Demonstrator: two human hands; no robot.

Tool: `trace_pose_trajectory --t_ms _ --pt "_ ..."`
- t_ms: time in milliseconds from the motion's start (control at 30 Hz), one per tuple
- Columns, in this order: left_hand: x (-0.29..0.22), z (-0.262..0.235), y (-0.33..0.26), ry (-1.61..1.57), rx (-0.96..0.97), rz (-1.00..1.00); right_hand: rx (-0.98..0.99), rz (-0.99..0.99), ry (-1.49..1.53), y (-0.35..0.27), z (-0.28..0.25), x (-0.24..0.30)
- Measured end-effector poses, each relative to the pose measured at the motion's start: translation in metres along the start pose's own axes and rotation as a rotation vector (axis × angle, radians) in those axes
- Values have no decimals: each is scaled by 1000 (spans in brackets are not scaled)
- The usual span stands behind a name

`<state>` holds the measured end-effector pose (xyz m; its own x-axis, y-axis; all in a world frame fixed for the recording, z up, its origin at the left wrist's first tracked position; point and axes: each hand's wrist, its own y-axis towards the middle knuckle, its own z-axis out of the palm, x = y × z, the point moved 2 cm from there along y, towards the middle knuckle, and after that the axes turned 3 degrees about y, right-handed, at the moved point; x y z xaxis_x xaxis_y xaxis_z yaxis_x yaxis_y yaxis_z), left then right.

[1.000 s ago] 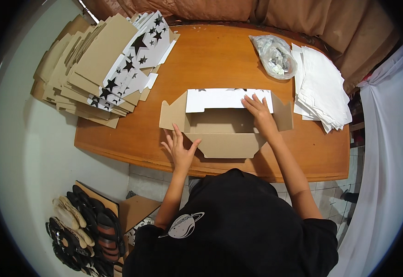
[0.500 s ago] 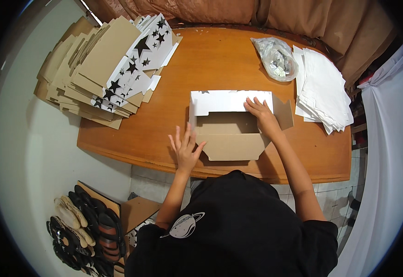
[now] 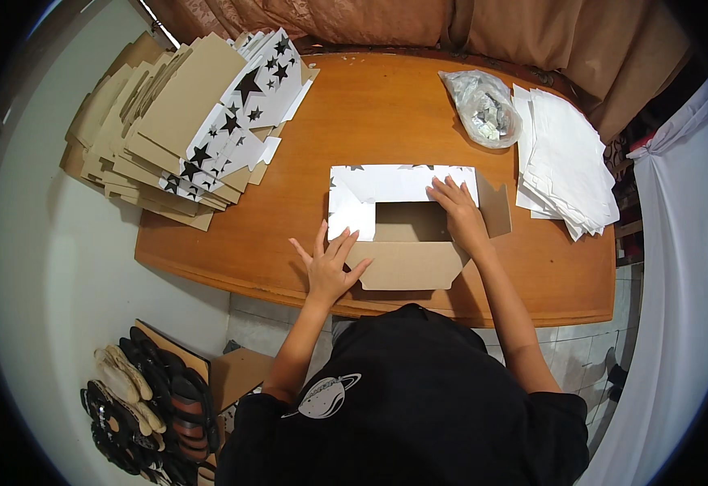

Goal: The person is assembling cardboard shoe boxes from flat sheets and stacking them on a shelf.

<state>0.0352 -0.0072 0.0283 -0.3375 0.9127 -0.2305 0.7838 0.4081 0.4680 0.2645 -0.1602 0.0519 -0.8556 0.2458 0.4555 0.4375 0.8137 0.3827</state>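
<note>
A partly folded cardboard box [image 3: 411, 266], white with black stars outside and brown inside, lies in front of me near the table's front edge. Its left white flap is folded in over the opening, while the right brown flap stands outward and the brown front flap hangs toward me. My left hand [image 3: 330, 267], fingers spread, touches the box's left front corner by the folded flap. On the white rear flap rest the fingertips of my right hand [image 3: 461, 212], its fingers stretched out and its palm over the opening's right side.
A stack of flat star-printed cardboard boxes [image 3: 192, 101] leans at the table's far left. At the back right lie a clear plastic bag [image 3: 484, 109] of small items and a pile of white paper sheets [image 3: 565, 154]. Sandals [image 3: 139, 397] sit low at the left, below the wooden table [image 3: 354, 113].
The box's left flap has been folded inward over the opening. My left hand has moved right and slightly down onto that corner; my right hand stays on the rear flap.
</note>
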Motion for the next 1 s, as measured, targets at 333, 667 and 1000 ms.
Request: trace_pose_trajectory --t_ms 333,667,1000 --pt "-4 -5 7 25 38 49 -70 0 -9 -2 -8 4" --pt "-46 -20 73 -250 321 330 -457 -137 -134 -68 -49 61" --pt "-65 34 96 -221 425 432 -524 452 214 -89 -28 36"
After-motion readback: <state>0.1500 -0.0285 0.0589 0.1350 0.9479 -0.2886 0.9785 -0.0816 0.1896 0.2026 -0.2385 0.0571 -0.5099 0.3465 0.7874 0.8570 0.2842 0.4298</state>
